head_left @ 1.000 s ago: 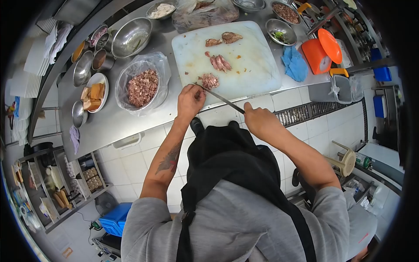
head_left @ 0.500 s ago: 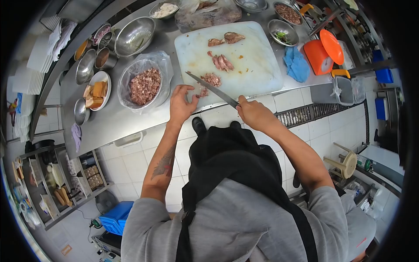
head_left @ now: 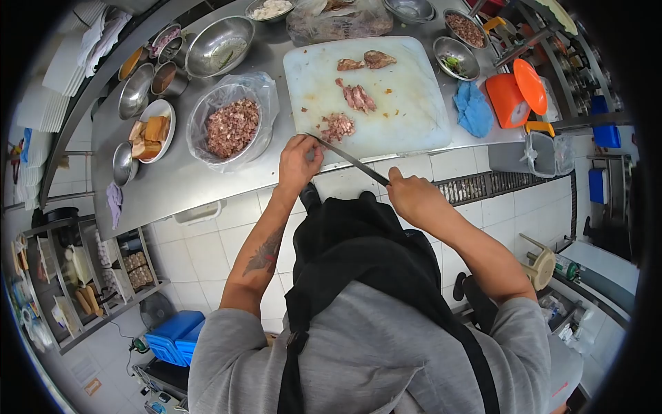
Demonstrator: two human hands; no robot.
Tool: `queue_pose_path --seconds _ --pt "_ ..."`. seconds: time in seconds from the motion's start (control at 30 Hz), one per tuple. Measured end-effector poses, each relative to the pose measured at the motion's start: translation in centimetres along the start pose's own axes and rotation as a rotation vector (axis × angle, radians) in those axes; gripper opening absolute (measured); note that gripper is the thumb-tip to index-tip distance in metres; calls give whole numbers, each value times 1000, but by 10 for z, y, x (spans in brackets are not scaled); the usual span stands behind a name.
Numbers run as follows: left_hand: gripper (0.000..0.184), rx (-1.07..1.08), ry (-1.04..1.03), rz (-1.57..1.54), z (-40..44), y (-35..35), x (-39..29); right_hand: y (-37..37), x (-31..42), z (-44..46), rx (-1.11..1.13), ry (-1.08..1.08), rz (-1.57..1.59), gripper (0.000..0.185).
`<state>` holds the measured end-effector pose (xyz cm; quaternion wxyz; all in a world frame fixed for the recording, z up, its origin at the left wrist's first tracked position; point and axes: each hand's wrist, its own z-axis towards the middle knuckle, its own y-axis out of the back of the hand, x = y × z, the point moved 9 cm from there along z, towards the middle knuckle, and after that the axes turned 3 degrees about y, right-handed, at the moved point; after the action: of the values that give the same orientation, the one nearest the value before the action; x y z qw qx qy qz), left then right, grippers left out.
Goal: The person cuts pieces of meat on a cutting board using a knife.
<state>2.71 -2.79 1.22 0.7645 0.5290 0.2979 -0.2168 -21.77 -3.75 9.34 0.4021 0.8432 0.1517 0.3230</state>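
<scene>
My right hand [head_left: 418, 200] grips the handle of a long knife [head_left: 353, 161]. Its blade slants up and left over the near edge of the white cutting board [head_left: 414, 121], the tip by the fingers of my left hand [head_left: 300, 164]. Those fingers are curled together at the board's near-left corner; whatever they pinch, if anything, is hidden. Just beyond the blade lies a small pile of chopped meat [head_left: 337, 127]. Sliced meat [head_left: 358, 99] rests mid-board, and two browner pieces, one a larger chunk [head_left: 379, 60], sit farther back.
Left of the board stands a plastic-lined bowl [head_left: 269, 131] of chopped meat, beside a white plate [head_left: 167, 138] of browned blocks. Metal bowls [head_left: 219, 47] line the back left. At right are a blue cloth [head_left: 473, 110], an orange scale [head_left: 507, 100] and a grey bin [head_left: 545, 155].
The knife has come lower, toward the board's near edge. My left fingers have drawn together near its tip. Scraps seen at the board's edge before no longer show there.
</scene>
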Motion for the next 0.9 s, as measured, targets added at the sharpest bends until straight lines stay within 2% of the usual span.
queue_pose_path --seconds 0.13,0.2,0.33,0.4,0.47,0.53,0.6,0.7,0.83,0.9 --pt "11 -30 -14 -20 -2 2 1 -32 -9 20 14 -9 55 24" --pt "11 13 -4 16 -2 0 3 -59 -19 47 -69 4 60 24" --pt "17 -2 46 -65 -4 7 2 -46 -16 65 -77 27 51 26" --pt "26 -111 203 -199 -10 20 14 -28 -22 57 -65 54 176 27" --pt "29 -67 186 -174 -12 16 10 -2 -21 47 -67 73 227 29" --pt "32 -28 159 -146 -7 7 11 7 -32 41 47 -113 346 30" --pt "34 14 233 -317 1 -5 13 12 -37 41 0 -107 354 32" --pt "33 3 316 -275 12 9 12 21 -44 35 -10 -131 333 33" --pt "31 -114 193 -65 33 21 5 22 -62 26 -35 -204 328 33" --pt "30 -202 -15 131 39 21 -12 17 -70 21 -31 -220 321 33"
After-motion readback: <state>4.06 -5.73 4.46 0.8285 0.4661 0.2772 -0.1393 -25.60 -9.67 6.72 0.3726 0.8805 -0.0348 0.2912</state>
